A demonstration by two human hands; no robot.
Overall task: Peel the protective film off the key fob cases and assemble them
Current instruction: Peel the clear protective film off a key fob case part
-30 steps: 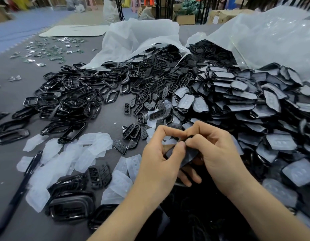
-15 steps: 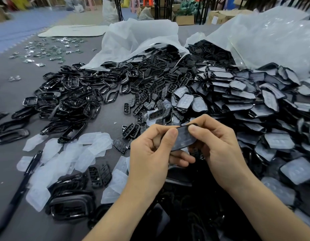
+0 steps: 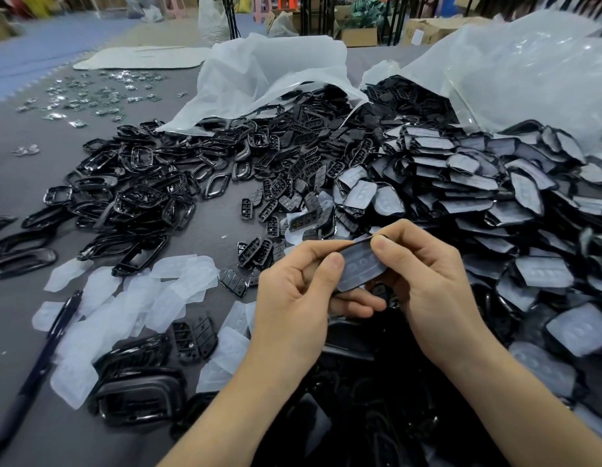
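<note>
Key fob case (image 3: 360,269) (film-covered) pinched between left hand (image 3: 293,308) and right hand (image 3: 427,284) above the grey table (image 3: 212,242), cardboard boxes (image 3: 358,37) beyond.

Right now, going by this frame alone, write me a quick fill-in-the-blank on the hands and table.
The left hand and right hand pinch ____ key fob case between them.
Its visible face is covered by pale ____.
The dark pen lies on the table's ____ side.
Missing: one; film; left.
</note>
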